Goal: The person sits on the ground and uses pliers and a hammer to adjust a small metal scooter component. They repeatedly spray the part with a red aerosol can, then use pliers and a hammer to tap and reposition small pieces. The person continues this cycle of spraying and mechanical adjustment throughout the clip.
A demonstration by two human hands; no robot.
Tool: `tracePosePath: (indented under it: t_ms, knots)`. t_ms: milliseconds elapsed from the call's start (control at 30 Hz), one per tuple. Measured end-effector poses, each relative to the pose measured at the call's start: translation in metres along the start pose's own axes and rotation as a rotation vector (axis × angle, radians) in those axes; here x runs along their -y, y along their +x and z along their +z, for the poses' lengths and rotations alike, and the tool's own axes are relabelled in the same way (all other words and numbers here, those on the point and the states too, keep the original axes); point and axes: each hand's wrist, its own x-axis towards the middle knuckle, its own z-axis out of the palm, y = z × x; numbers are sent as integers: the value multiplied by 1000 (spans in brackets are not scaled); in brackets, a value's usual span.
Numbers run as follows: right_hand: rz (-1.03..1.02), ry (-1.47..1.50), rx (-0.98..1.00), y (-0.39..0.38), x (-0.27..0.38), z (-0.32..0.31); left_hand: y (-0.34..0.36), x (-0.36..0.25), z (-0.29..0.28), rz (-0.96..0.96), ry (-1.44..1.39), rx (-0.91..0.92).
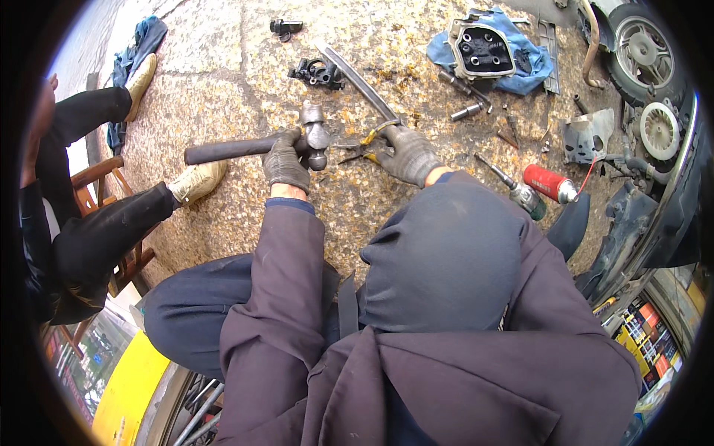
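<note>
Left hand (pixel 285 162): closed around the hammer (pixel 315 137) — handle running out leftward, head between the hands. Right hand (pixel 407 154): gripping yellow-handled pliers (pixel 370 157), nose pointing left toward the hammer head. Metal bar (pixel 358 82): ahead, slanting from far left toward the right hand, the nearer one — contact cannot be told.

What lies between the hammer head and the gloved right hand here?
In the head view, the dark tips of the yellow-handled pliers, held in the gloved right hand, point toward the hammer head across that stretch.
</note>
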Motion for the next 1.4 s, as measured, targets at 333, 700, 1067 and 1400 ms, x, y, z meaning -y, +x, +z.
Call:
tracePosePath:
  t_ms: [333, 700, 1067, 1400]
  knots:
    - [-203, -235, -218, -17, -28, 28, 31, 27, -35, -286, -107, 54]
    - [11, -7, -306, -31, -50, 27, 6, 23, -12, 282, 418, -53]
    - [306, 33, -190, -20, -46, 17, -2, 30, 3, 142, 606, 400]
    - [170, -109, -178, -4, -49, 13, -11, -16, 29, 39, 845, 231]
